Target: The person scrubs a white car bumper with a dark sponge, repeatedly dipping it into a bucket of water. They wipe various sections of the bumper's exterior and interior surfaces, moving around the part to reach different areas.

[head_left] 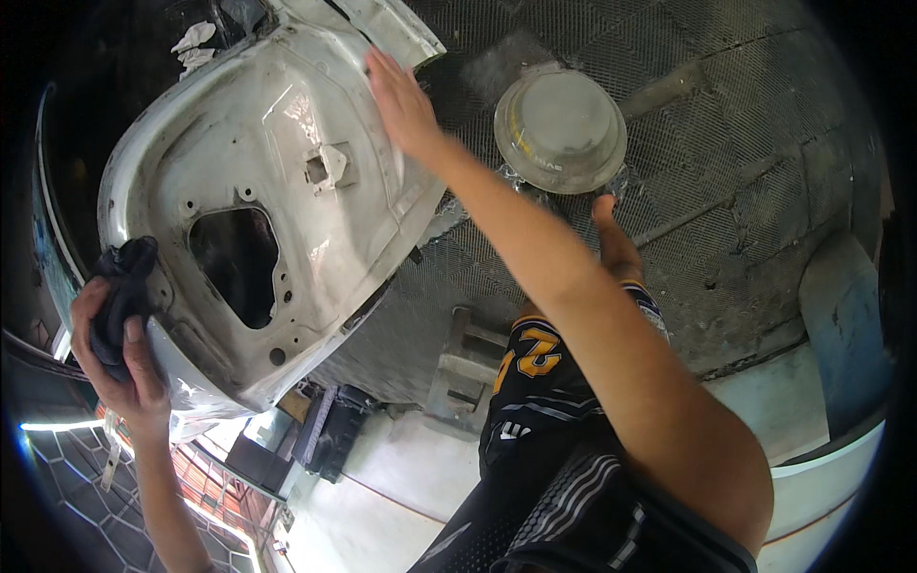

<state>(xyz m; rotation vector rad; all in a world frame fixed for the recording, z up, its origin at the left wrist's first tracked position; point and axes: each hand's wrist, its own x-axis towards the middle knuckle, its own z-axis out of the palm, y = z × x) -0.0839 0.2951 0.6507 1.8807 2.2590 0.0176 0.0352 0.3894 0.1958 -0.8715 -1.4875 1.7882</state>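
Observation:
A white car body panel (296, 258), scuffed and dirty along its edges, stands before me and has a large rounded opening with dark space behind it. My left hand (129, 358) is closed round a bunched black cloth (126, 277) at the panel's left edge; the cloth touches the rim there. Stretched out across the panel, my right arm ends in my right hand (401, 105), which lies with fingers extended on the upper right edge. I see nothing held in it. Between the hands, a squarish bracket hole (323, 169) shows in the panel's face.
A round grey metal basin-like object (564, 124) sits right of the panel, near my bare foot (604, 210). Ribbed dark matting (716, 124) covers the floor. A grey step stool (468, 372) and a black case (334, 430) stand below. White crumpled paper (194, 43) lies at upper left.

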